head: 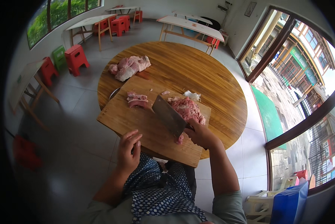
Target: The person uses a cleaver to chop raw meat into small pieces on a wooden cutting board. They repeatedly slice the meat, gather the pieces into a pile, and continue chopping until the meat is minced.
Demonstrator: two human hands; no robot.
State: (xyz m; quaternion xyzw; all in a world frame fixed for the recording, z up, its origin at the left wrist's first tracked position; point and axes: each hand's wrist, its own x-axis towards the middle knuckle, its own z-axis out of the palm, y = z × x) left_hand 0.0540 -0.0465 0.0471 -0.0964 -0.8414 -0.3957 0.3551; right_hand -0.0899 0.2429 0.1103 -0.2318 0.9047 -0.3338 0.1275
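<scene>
My right hand (198, 133) is closed around the handle of a cleaver (170, 116), whose broad blade slants up and left beside a heap of cut raw meat (187, 109). Under them lies a wooden cutting board (145, 126). Raw meat strips (137, 100) rest at the board's upper left, and small scraps lie around it, one just below the blade. My left hand (130, 148) is at the board's near left edge, fingers half curled and apart, holding nothing. A large piece of raw meat (129, 67) lies on the round wooden table (184, 61) beyond the board.
White crumpled paper or cloth (192, 95) lies at the board's far edge. The board's near side overhangs the table. White-topped tables (191, 26) and red stools (76, 59) stand farther off. A glass door (279, 50) is at right, with a plastic chair (261, 203) by it.
</scene>
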